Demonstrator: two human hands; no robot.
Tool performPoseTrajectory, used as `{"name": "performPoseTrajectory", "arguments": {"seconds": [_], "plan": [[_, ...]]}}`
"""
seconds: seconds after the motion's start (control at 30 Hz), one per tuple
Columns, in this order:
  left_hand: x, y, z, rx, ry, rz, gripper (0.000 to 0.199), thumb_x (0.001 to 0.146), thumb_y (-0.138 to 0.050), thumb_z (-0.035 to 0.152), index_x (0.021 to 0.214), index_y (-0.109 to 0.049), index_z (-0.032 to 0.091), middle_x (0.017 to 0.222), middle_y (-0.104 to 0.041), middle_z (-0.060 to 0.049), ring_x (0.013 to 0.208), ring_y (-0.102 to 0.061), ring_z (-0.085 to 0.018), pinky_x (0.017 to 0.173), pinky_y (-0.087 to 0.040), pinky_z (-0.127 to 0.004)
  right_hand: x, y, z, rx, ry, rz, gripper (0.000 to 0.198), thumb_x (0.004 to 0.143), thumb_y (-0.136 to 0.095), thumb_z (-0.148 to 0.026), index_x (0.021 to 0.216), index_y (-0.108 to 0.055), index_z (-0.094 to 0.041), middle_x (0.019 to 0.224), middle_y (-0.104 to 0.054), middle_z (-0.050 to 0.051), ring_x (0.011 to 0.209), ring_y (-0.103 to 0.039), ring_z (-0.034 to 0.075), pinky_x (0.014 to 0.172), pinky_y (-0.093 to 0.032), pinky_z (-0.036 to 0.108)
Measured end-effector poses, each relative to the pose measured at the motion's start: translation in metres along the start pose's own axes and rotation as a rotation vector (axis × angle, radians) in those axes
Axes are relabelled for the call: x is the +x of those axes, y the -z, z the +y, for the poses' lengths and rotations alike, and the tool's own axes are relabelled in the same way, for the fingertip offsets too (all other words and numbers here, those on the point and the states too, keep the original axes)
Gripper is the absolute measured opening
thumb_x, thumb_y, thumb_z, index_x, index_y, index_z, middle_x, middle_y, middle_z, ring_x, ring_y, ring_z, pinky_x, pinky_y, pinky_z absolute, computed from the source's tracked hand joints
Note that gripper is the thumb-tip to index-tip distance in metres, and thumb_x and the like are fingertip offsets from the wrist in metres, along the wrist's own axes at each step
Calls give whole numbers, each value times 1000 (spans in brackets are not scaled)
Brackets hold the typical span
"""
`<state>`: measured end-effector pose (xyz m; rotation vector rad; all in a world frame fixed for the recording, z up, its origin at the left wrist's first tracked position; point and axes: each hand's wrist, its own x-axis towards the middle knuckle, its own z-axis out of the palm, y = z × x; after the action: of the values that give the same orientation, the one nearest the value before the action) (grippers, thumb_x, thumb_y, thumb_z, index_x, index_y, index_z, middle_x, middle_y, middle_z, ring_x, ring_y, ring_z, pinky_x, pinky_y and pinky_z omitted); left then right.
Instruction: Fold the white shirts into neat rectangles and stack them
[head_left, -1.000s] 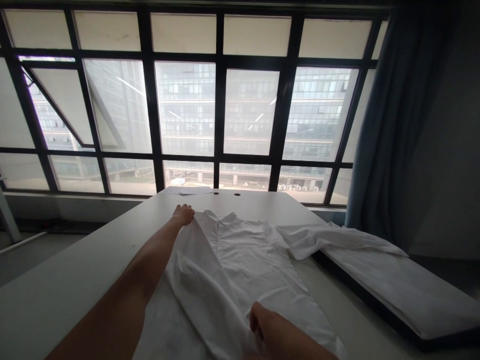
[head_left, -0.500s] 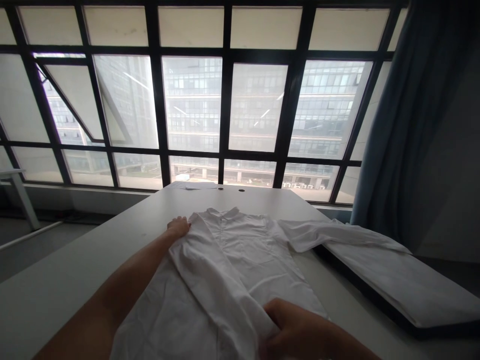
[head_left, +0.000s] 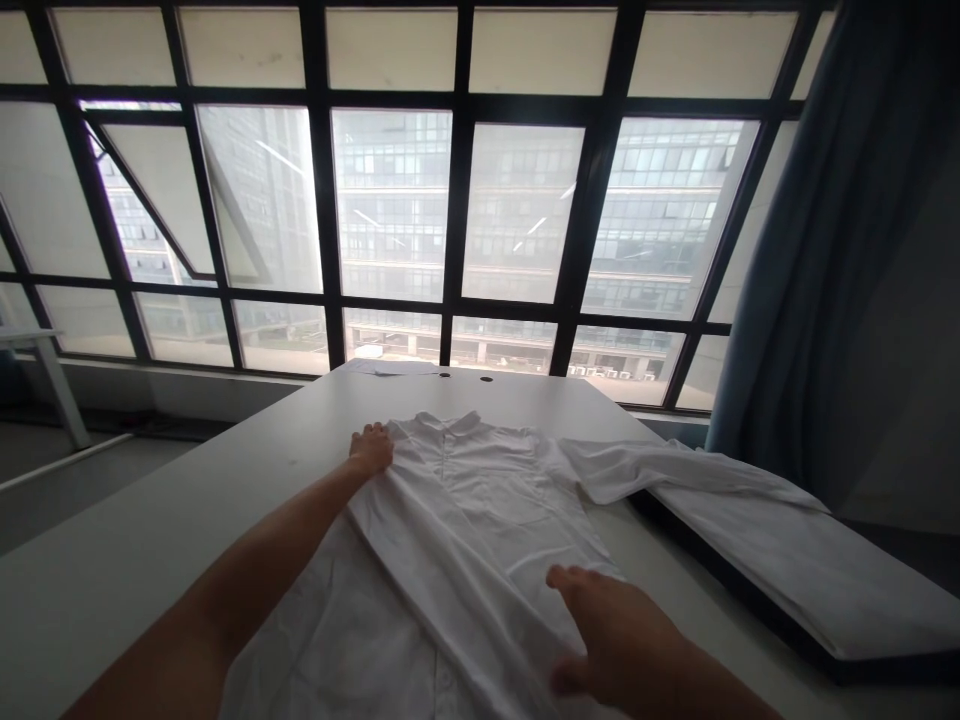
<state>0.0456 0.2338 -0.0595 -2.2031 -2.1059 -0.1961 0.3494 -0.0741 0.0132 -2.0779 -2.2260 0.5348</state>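
Observation:
A white button-up shirt (head_left: 495,500) lies front up on the table, its collar toward the window. One sleeve is folded diagonally across the front; the other stretches out to the right. At the shoulder on the left, my left hand (head_left: 373,448) has its fingers curled on the fabric. My right hand (head_left: 619,630) is over the lower right of the shirt, near the end of the folded sleeve. Its thumb and fingers are spread apart, with no cloth visible between them. The fingertips are slightly blurred.
Under the outstretched sleeve, a dark-edged board with a white cloth top (head_left: 817,570) rests at the right. Papers (head_left: 397,368) lie at the far end of the white table (head_left: 292,440). A blue curtain (head_left: 802,280) hangs beside the windows. Another table (head_left: 60,390) stands left.
My right hand has let go of the folded sleeve's end and opened, and the sleeve now lies flatter across the front. My left hand has shifted slightly right at the shoulder.

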Motion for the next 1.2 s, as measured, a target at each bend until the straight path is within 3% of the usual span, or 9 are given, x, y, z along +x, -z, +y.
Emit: {"name": "performPoseTrajectory", "arguments": {"seconds": [0.1, 0.27, 0.4, 0.57, 0.67, 0.87, 1.03, 1.13, 1.2], "plan": [[0, -10, 16, -27, -110, -76, 57, 97, -33, 48, 145, -41, 18, 157, -30, -15, 145, -26, -31, 115, -21, -51, 19, -5, -25, -39, 316, 91, 55, 82, -68, -38, 133, -59, -19, 138, -57, 15, 128, -51, 31, 109, -35, 44], [3, -23, 19, -103, -96, -170, 73, 95, -19, 62, 155, -24, 20, 163, -12, -9, 149, -11, -30, 117, -11, -54, 49, -34, -37, -50, 714, 33, 72, 89, -54, -57, 148, -42, -17, 157, -32, 14, 147, -24, 30, 121, -14, 49], [15, -22, 14, -105, -68, -192, 79, 89, -22, 71, 155, -25, 27, 163, -11, -5, 149, -7, -35, 114, -12, -63, 56, -74, -18, -111, 824, 105, 69, 95, -43, -58, 152, -33, -21, 158, -29, 14, 146, -26, 30, 119, -19, 51], [34, -25, 18, -100, 18, -212, 84, 85, -21, 78, 155, -22, 32, 164, -6, 0, 148, -3, -41, 109, -10, -71, 56, -104, -6, -189, 928, 222, 43, 101, -40, -36, 142, -46, -27, 147, -49, 8, 134, -47, 27, 109, -39, 42], [37, -27, 20, -97, 27, -205, 84, 85, -19, 77, 156, -22, 32, 164, -4, -1, 148, -3, -42, 109, -11, -72, 46, -84, -8, -60, 803, 177, 40, 96, -49, -39, 131, -57, -24, 140, -57, 9, 125, -55, 25, 101, -45, 34], [15, -16, 23, -73, -48, -174, 75, 94, -21, 64, 156, -22, 22, 164, -7, -8, 149, -7, -37, 113, -11, -66, 42, -30, -4, 113, 6, 90, 35, 88, -54, -40, 108, -67, -15, 105, -71, 15, 92, -66, 25, 78, -47, 33], [-46, 16, 39, -115, -264, -54, 61, 95, -40, 54, 144, -44, 17, 156, -33, -17, 143, -27, -35, 112, -21, -61, 57, -26, 0, 166, -12, -36, 21, 82, -60, -34, 87, -69, -16, 89, -72, 9, 80, -63, 21, 64, -39, 26], [-108, 41, 45, -306, -639, 87, 44, 92, -52, 55, 110, -67, 18, 117, -65, -13, 112, -58, -28, 102, -41, -46, 64, -24, 1, 175, 9, -53, 16, 82, -58, -25, 81, -69, -14, 82, -72, 7, 74, -61, 17, 59, -35, 24], [-150, 54, 45, -447, -904, 0, 39, 88, -59, 57, 95, -70, 20, 98, -68, -8, 93, -62, -22, 89, -48, -36, 67, -21, 3, 132, 11, -28, 15, 82, -58, -23, 80, -69, -14, 81, -71, 7, 72, -60, 16, 58, -33, 24]]}}
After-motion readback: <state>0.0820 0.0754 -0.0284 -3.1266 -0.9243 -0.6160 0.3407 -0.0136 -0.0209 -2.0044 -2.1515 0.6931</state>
